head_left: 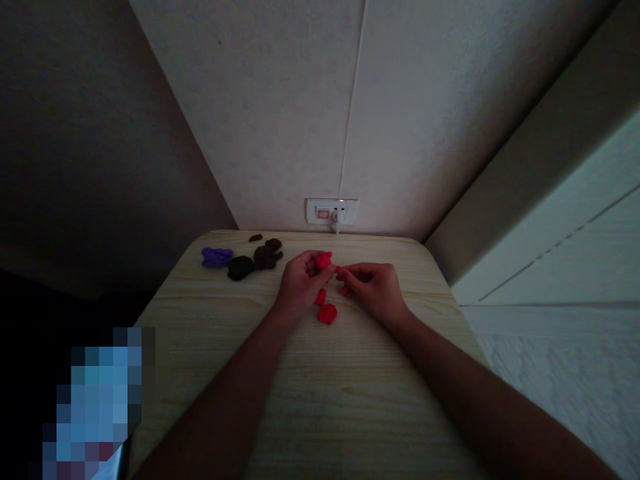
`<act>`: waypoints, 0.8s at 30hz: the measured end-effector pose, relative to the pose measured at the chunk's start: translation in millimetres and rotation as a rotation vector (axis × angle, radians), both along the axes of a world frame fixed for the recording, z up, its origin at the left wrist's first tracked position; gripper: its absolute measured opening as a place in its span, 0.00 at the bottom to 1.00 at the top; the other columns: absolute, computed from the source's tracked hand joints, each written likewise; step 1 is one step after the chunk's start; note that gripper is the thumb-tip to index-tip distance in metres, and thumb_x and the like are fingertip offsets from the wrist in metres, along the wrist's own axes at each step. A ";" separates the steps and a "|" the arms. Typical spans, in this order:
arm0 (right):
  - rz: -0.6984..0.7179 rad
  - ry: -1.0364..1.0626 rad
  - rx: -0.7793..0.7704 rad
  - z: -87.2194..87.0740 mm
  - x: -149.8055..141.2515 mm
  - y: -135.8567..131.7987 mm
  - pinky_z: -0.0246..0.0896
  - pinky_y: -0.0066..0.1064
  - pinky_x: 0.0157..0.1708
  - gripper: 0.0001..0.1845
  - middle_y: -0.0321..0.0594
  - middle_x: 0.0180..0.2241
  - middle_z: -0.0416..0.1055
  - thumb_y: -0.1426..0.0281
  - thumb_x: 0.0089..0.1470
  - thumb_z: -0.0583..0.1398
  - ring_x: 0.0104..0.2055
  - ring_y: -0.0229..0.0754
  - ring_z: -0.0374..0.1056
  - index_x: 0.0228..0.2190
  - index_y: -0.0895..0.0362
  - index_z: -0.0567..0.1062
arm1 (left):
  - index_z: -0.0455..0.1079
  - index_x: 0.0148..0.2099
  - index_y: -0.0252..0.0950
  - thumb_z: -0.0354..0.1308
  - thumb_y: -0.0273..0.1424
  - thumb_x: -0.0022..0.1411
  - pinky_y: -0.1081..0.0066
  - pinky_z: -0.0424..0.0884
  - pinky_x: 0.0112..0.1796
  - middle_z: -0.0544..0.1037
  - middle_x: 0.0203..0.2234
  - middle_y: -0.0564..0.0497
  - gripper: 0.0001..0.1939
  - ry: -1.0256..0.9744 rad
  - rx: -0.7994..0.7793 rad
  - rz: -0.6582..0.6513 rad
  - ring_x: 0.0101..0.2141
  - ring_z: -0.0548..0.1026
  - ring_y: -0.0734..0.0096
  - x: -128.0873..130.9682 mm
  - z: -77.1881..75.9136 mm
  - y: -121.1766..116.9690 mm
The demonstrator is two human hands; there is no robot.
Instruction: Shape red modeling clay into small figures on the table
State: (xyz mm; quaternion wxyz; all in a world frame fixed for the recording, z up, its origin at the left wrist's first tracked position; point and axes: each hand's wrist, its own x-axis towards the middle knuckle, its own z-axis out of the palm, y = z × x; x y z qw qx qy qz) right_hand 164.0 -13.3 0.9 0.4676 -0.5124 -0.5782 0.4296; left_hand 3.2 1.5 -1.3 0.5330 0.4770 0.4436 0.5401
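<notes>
1. Currently, left hand (299, 283) grips a red lump (324, 261) over the table (320, 400).
2. Right hand (376, 287) pinches a small red bit (338, 269) just beside it.
3. Red pieces (327, 314) lie between the hands; purple lump (217, 257), black lump (241, 268) and brown lumps (265, 257) sit far left.

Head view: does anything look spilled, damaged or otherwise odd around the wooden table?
Nothing on the wooden table looks spilled or damaged. The one oddity is a blocky, pixelated patch at the lower left, which hides whatever is there. A loose red clay lump lies near the left hand, but nothing seems amiss with it.
</notes>
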 end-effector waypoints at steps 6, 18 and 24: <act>0.034 0.108 -0.072 6.4 -0.8 1.3 0.67 0.29 0.22 0.21 0.42 0.21 0.78 0.54 0.45 0.71 0.20 0.39 0.71 0.31 0.61 0.85 | 0.75 0.44 0.33 0.68 0.31 0.51 0.75 0.72 0.30 0.80 0.31 0.50 0.16 0.013 -0.019 -0.034 0.30 0.77 0.72 -1.7 -1.1 -0.4; 0.090 0.239 -0.074 -0.3 2.2 8.6 0.61 0.26 0.22 0.13 0.36 0.18 0.73 0.60 0.48 0.68 0.19 0.35 0.65 0.24 0.58 0.78 | 0.75 0.41 0.34 0.71 0.31 0.50 0.74 0.73 0.31 0.79 0.30 0.50 0.16 0.045 -0.003 -0.067 0.31 0.77 0.71 -1.2 0.0 -0.9; 0.114 0.282 -0.116 1.2 1.6 9.5 0.60 0.26 0.21 0.18 0.36 0.21 0.74 0.56 0.46 0.69 0.20 0.34 0.65 0.25 0.58 0.78 | 0.74 0.41 0.34 0.72 0.34 0.48 0.74 0.72 0.29 0.77 0.27 0.53 0.18 0.012 -0.043 -0.069 0.27 0.74 0.74 -1.3 0.8 -1.3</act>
